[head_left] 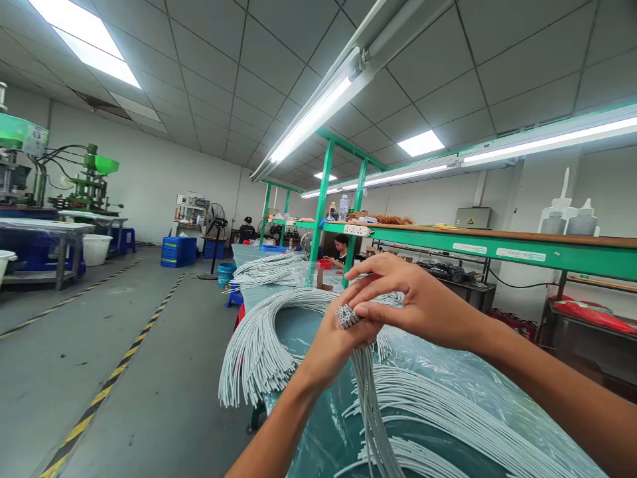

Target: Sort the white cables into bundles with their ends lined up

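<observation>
My left hand is closed around a bundle of thin grey-white cables. Their cut ends poke out above the fist, facing me, and the lengths hang down behind it toward the table. From the right, my right hand reaches over the same bundle, its thumb and bent fingers at the cut ends. Part of its fingertips is hidden behind my left hand. Beyond lies a large curved pile of similar cables; another cable pile is spread at the lower right.
The table has a glossy greenish covering. A green-framed shelf runs along the right, bearing squeeze bottles. Farther back are more cables, a co-worker and a second person. Blue crates stand on the floor.
</observation>
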A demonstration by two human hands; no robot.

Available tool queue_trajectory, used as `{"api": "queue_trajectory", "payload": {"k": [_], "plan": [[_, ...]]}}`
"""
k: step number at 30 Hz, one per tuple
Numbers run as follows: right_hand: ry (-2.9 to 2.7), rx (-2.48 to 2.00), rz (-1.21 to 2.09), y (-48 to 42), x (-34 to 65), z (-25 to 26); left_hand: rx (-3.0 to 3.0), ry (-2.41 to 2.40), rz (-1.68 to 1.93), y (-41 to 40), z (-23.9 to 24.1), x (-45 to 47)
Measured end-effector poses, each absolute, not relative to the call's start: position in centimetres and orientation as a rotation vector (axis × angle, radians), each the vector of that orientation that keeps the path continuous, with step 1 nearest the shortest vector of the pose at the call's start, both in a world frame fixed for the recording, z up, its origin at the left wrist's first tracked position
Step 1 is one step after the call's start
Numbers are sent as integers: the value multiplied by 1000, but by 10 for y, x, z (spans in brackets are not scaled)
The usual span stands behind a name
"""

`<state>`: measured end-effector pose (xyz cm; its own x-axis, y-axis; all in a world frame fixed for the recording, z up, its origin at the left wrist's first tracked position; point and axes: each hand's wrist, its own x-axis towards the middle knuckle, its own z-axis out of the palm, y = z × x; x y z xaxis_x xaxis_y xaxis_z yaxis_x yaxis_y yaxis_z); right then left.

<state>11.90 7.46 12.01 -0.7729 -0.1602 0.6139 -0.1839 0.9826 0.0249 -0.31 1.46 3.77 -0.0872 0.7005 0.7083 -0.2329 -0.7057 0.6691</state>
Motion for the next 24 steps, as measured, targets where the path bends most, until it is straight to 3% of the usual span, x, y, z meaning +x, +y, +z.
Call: {"api": "queue_trajectory", "payload": {"k": [10,24], "plan": [[-2376,263,-75,67,118,111,1625,612,1854,15,36,-7],[-2523,309,143,76,115,104,1720,714,1665,11,36,-13]]}}
